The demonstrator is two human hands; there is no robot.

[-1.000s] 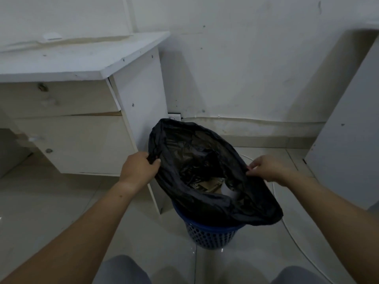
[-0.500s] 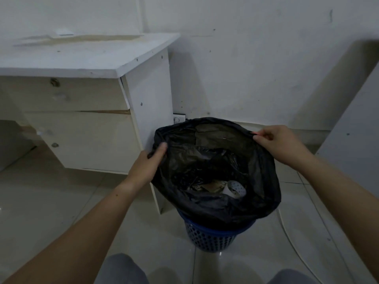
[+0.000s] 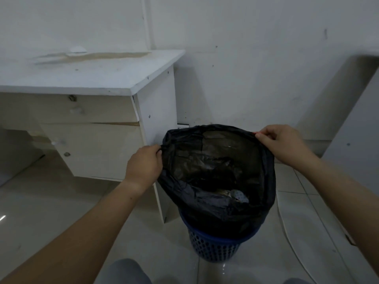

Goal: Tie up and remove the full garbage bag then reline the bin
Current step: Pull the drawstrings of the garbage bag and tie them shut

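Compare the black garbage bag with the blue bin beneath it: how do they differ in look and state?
The garbage bag is black, crinkled film; the bin is blue with a perforated wall. The left hand and right hand hold the garbage bag's rim; no hand touches the bin. The garbage bag's mouth spreads wider than the bin. Both stand beside the white desk.

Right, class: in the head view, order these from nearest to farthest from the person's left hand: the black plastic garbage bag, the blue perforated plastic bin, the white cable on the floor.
1. The black plastic garbage bag: the left hand grips its left rim.
2. The blue perforated plastic bin: below the bag.
3. The white cable: on the floor, right of the bin.
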